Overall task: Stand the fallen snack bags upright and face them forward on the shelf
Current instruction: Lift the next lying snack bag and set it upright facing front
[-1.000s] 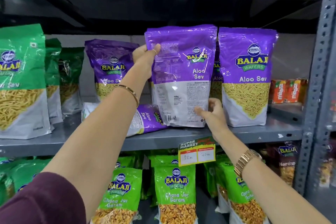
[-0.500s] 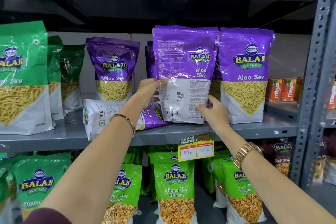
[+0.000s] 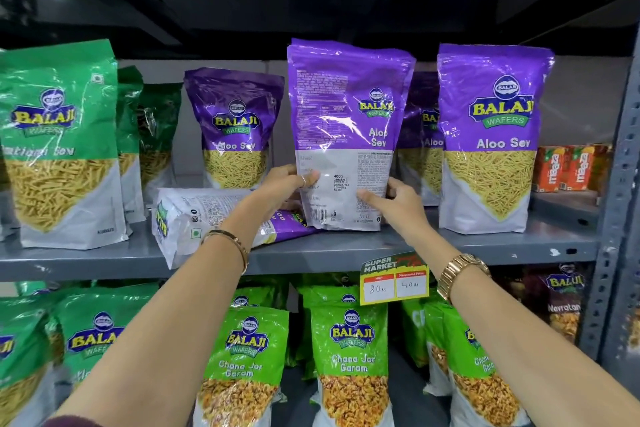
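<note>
A purple Aloo Sev bag stands upright on the grey middle shelf with its printed back side turned toward me. My left hand grips its lower left edge and my right hand grips its lower right edge. To its left a second purple Aloo Sev bag lies flat on its side on the shelf, partly under my left wrist. Two more purple bags stand facing forward, one at the back left and one at the right.
Green sev bags stand at the shelf's left end. Orange juice cartons sit at the far right, by the perforated upright post. A yellow price tag hangs on the shelf edge. Green Chana Jor Garam bags fill the shelf below.
My left hand slid from the bag's top left corner down to its lower left edge. The bag shifted slightly to the right and stands straighter. My right hand stays at its lower right.
</note>
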`<control>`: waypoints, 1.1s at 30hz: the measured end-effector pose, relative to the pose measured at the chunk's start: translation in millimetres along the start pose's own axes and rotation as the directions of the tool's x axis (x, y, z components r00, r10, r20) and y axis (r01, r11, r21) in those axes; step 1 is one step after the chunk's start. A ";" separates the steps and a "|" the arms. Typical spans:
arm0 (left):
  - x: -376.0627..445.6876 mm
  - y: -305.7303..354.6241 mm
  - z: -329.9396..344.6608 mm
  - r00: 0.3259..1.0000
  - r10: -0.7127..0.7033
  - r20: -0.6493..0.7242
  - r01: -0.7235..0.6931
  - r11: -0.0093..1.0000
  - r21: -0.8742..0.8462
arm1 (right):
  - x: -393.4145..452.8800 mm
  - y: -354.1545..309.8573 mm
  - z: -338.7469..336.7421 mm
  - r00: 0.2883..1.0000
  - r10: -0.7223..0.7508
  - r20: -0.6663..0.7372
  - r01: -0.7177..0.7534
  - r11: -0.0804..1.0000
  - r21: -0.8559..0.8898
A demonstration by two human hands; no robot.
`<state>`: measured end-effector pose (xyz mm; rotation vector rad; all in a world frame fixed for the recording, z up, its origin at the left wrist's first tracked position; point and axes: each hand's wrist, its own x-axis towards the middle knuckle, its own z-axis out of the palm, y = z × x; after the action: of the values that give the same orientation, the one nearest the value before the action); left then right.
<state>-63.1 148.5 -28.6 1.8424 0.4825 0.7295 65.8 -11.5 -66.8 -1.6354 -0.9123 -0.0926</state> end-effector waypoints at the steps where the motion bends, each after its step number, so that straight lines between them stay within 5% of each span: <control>1: 0.6 -0.7 -3.2 1.000 -0.001 -0.004 0.001 1.000 -0.002 | 1.7 -0.4 3.4 1.000 0.000 0.009 0.000 1.000 0.005; 10: -8.5 8.1 5.7 0.995 0.089 -0.047 -0.082 0.989 0.121 | 15.1 2.2 10.3 0.999 0.046 0.015 -0.048 0.991 0.128; 21: -24.9 9.7 47.2 0.937 0.306 -0.170 -0.211 0.882 0.422 | 33.9 0.4 8.3 0.996 0.024 -0.083 -0.029 0.998 -0.060; 23: -25.7 10.0 47.6 0.939 0.288 -0.188 -0.209 0.912 0.354 | 34.0 -0.5 2.8 0.991 0.087 -0.104 -0.083 0.996 0.043; 27: -20.8 14.7 45.1 0.988 0.036 -0.149 -0.065 0.979 -0.193 | 23.2 -0.1 -5.8 0.994 0.080 -0.068 -0.062 0.971 0.232; 33: -4.0 8.5 56.1 0.996 -0.093 0.011 0.092 0.942 -0.323 | 11.2 -10.9 -3.9 0.991 -0.003 0.137 -0.029 0.974 0.226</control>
<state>-27.9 104.5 -36.7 1.5016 0.4220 0.7040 68.6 -9.3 -51.0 -1.4462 -0.9786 0.1315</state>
